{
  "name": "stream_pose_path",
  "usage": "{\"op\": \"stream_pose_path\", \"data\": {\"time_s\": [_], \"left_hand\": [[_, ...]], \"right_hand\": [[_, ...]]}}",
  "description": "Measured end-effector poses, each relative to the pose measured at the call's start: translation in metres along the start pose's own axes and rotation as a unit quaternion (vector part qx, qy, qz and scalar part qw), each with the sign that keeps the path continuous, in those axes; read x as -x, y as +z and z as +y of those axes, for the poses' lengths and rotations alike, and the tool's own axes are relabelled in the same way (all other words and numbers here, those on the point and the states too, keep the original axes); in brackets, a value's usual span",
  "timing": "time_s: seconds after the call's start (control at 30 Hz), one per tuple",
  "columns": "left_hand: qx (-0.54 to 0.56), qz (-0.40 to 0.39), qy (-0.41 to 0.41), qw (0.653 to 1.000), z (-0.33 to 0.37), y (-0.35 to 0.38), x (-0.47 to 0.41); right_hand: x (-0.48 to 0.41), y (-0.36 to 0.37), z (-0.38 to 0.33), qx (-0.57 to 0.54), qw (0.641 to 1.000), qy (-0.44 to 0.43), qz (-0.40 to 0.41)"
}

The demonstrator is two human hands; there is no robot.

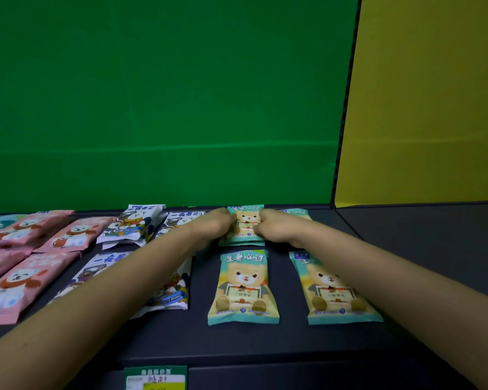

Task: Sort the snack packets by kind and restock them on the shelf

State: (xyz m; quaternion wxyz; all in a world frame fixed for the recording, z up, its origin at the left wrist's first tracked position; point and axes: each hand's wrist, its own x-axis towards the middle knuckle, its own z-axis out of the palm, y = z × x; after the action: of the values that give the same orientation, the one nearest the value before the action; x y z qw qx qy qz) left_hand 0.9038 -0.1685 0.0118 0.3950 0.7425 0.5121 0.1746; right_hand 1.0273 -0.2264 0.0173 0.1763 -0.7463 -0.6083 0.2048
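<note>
Dark shelf (406, 249), seen from above and in front. Green panel (166, 94) behind it, yellow panel (434, 94) on the right.

Both forearms reach in from the near edge and meet at the back of the shelf. Left hand (217, 223) and right hand (276, 225) hold the same rear teal packet (247, 223), one on each side edge. Fingers of both hands are curled onto the packet's edges, and its bear print shows between them. The packet lies flat, close to the green panel. A second teal edge (241, 244) shows just below it; cannot tell if that is another packet underneath.

One more teal packet (296, 212) lies partly hidden behind the right hand.

Front teal packets: one (244, 288) between the forearms, one (335, 291) partly under the right forearm. Both lie flat, face up, apart from each other.

White packets (135, 223) sit left of the teal group in two rows, and the left forearm crosses over the near ones.

Pink packets (74, 235) lie further left, some overlapping, running off the frame edge.

Price tag (155, 378), green and white, is on the shelf's front lip.
</note>
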Motion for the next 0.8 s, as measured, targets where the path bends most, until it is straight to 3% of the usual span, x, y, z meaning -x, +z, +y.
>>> {"op": "stream_pose_path", "data": {"time_s": [0.27, 0.4, 0.5, 0.6, 0.8], "left_hand": [[0.030, 0.028, 0.003, 0.999, -0.010, 0.002, -0.011], [0.007, 0.029, 0.013, 0.999, -0.013, 0.003, -0.013], [0.025, 0.019, 0.020, 0.999, -0.018, -0.001, -0.015], [0.021, 0.014, 0.017, 1.000, -0.020, -0.002, -0.013], [0.005, 0.020, 0.029, 0.999, -0.011, -0.004, -0.003]], "right_hand": [[-0.005, 0.002, -0.009, 0.040, 0.999, -0.008, -0.004], [0.000, -0.025, 0.011, -0.033, 0.999, -0.023, 0.034], [0.008, -0.049, 0.053, -0.057, 0.994, 0.019, 0.094], [0.021, -0.051, 0.084, -0.061, 0.994, 0.067, 0.054], [0.030, -0.040, 0.087, 0.024, 0.996, 0.023, 0.080]]}}
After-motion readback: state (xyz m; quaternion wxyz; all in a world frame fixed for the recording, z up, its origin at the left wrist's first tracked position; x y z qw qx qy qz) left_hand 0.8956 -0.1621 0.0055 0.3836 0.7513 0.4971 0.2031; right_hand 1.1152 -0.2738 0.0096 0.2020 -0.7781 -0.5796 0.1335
